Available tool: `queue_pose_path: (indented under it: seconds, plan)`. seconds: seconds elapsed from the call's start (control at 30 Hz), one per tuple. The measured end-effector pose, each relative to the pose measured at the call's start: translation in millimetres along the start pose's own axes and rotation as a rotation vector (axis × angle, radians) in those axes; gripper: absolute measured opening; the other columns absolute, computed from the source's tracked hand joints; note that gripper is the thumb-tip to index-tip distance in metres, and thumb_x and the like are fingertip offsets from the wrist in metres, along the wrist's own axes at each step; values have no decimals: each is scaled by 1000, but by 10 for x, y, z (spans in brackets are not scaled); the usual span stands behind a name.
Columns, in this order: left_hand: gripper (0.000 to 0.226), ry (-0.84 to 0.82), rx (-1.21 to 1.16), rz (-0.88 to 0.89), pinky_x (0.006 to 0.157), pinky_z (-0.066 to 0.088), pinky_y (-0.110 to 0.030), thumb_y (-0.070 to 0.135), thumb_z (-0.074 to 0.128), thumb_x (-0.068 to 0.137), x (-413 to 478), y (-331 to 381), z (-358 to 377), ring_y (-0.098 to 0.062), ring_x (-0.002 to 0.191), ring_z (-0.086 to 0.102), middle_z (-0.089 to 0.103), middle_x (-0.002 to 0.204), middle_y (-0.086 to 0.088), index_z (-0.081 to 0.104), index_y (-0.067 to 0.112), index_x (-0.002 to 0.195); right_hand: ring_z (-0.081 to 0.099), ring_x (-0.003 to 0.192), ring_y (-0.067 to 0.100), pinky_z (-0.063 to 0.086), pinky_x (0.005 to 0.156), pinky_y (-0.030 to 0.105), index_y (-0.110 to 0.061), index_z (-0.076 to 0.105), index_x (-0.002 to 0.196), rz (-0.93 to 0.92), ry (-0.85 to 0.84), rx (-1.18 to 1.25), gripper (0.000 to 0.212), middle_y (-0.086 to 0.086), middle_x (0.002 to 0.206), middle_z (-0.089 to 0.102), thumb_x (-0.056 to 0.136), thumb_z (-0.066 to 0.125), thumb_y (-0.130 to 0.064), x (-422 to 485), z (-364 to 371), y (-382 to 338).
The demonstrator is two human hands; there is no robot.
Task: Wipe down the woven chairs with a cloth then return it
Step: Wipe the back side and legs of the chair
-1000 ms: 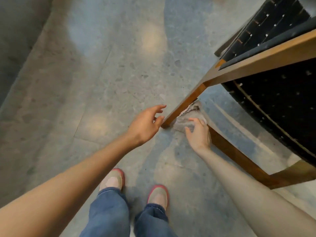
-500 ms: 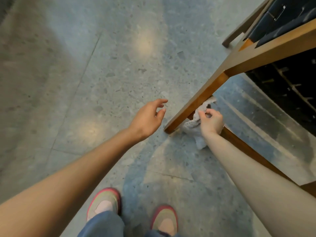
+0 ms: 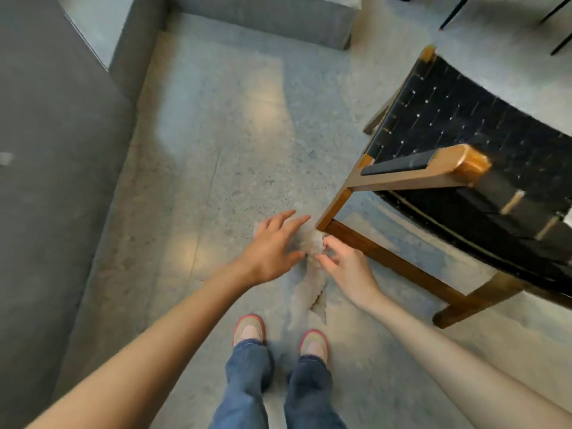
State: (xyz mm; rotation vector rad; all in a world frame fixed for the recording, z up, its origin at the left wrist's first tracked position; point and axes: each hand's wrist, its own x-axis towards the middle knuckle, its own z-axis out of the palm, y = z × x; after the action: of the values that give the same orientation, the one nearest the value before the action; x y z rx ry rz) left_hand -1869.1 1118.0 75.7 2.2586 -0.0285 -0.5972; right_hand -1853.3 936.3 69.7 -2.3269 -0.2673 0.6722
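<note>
As seen from the head view: cloth (image 3: 313, 243) near centre, toward 5 o'clock, beside the foot of the front leg (image 3: 333, 209) of the woven chair (image 3: 458, 125) at 3 o'clock. Pinched by curled fingers of right hand (image 3: 345, 266); left hand (image 3: 270, 247) above it, fingers straight and spread, contact unclear. Judged partway through wiping; return of cloth not yet done. Pale, crumpled, blurred, tail hanging toward 6 o'clock.

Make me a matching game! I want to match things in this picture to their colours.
Things:
1. woven seat
2. jeans
3. cloth
4. chair leg

Colours:
A. blue
B. brown
C. black
D. whitish

Pairs: 1-C, 2-A, 3-D, 4-B
</note>
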Motion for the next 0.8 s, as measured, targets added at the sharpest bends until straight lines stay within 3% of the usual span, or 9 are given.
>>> queue_pose_path:
  seconds: [0.03, 0.13, 0.23, 0.33, 0.4, 0.47, 0.6, 0.7, 0.8]
  plan:
    - [74, -33, 65, -8, 116, 13, -37, 29, 64, 87, -126, 86, -191, -28, 143, 13, 16, 156, -6, 22, 29, 148, 55, 69, -9, 36, 63, 4, -14, 63, 97, -37, 0, -17, 8, -15, 76, 57, 91, 61, -8, -115, -107, -181]
    - [83, -112, 163, 0, 115, 14, -50, 39, 72, 79, -494, 379, -718, -27, 145, 7, 16, 156, 2, 24, 36, 146, 53, 80, -4, 36, 71, 7, -8, 64, 112, -121, -9, 2, 21, -6, 97, 61, 91, 61, -9, -408, -460, -764]
    - [63, -187, 149, -3, 114, 11, -56, 37, 72, 80, -774, 723, -1109, -17, 146, 3, 22, 154, 9, 43, 28, 136, 52, 78, -3, 35, 72, 6, -9, 65, 109, -196, 0, -30, 18, -7, 96, 56, 92, 59, -7, -645, -767, -1198]
    - [30, -136, -31, 72, 109, 32, -40, 30, 72, 82, -950, 1011, -1364, -12, 136, 35, 46, 142, 3, 51, 25, 103, 55, 88, 8, 37, 72, 14, -10, 64, 110, -232, 33, -66, 17, -2, 99, 58, 95, 56, -11, -888, -1058, -1453]
    - [28, -99, -151, 110, 78, 47, -24, 27, 74, 81, -1059, 1203, -1449, -5, 92, 58, 64, 108, 4, 47, 27, 88, 52, 89, 10, 37, 73, 20, -13, 62, 112, -240, 35, -83, 17, -1, 100, 56, 97, 52, -15, -1035, -1239, -1538]
    - [32, -70, -156, 150, 57, 35, -17, 25, 74, 81, -1133, 1392, -1464, -2, 59, 44, 53, 75, 9, 42, 29, 82, 50, 90, 8, 36, 75, 22, -15, 60, 114, -231, 40, -69, 18, -1, 102, 55, 99, 50, -18, -1169, -1411, -1592]
    - [32, -8, -221, 173, 55, 34, -21, 16, 70, 83, -1121, 1686, -1418, -5, 56, 37, 46, 70, 7, 41, 28, 82, 51, 91, -10, 35, 77, 6, -25, 55, 119, -122, 21, 17, 25, -15, 106, 56, 95, 58, -24, -1370, -1709, -1508]
    - [31, -20, -237, 176, 53, 35, -19, 13, 69, 84, -988, 1893, -1403, -3, 54, 37, 45, 68, 8, 41, 28, 83, 57, 100, -7, 42, 84, 11, -33, 55, 112, 9, -52, 127, 28, -15, 108, 62, 88, 68, -30, -1447, -1914, -1314]
    - [30, 41, -239, 185, 49, 35, -16, 14, 68, 85, -745, 2083, -1445, -2, 52, 39, 44, 66, 9, 40, 27, 83, 62, 95, -1, 47, 84, 16, -29, 61, 107, 70, 10, 151, 23, -12, 102, 67, 86, 70, -33, -1417, -2129, -1159]
